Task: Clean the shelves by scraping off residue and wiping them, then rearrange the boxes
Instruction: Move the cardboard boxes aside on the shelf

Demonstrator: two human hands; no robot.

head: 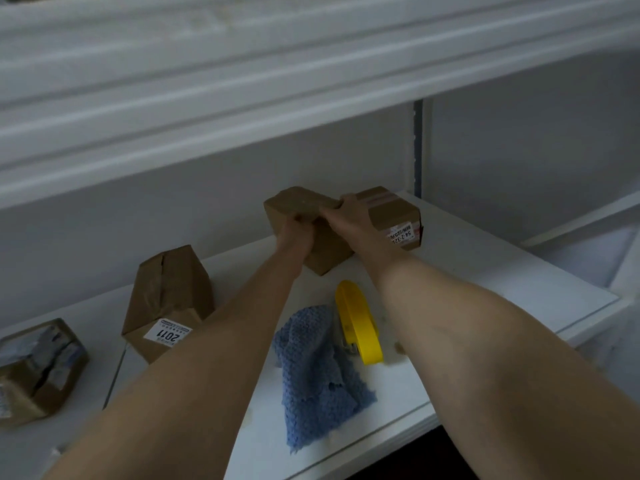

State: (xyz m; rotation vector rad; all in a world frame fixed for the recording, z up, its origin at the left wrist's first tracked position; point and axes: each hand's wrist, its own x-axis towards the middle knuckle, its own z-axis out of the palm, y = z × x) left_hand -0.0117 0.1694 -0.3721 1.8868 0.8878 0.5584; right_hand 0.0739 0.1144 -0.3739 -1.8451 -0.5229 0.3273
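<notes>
Cardboard box (304, 209), plain brown, gripped by both hands (349, 220); shelf (485, 282) smooth white.

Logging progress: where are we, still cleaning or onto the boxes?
Onto the boxes, it seems. The yellow scraper and blue cloth lie set down on the shelf, so cleaning here looks paused or done; whether residue remains I cannot tell. In hand: left hand and right hand both grip a plain box beside the taped box. Left: the labelled box and the crumpled box.
</notes>
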